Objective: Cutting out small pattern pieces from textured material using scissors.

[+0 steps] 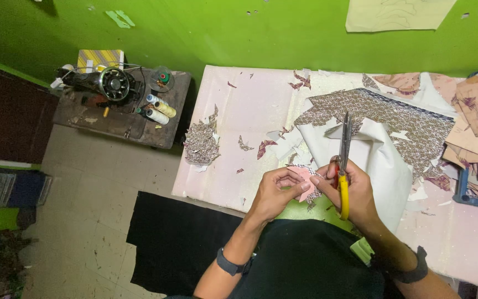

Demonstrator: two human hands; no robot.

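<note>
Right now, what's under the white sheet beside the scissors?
The white sheet lies over patterned brown fabric, which shows around its top and right edges. Whatever lies beneath its middle is covered. The right hand holds the scissors.

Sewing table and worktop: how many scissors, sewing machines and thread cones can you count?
Scissors: 1, in the right hand
Sewing machine: 1
Thread cones: 2 clearly visible, lying on the side table
Total: 4
The left hand holds a pink piece.

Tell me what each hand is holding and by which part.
The right hand holds yellow-handled scissors by the handles, blades pointing away. The left hand pinches a small pink cut piece at its left edge.
</note>
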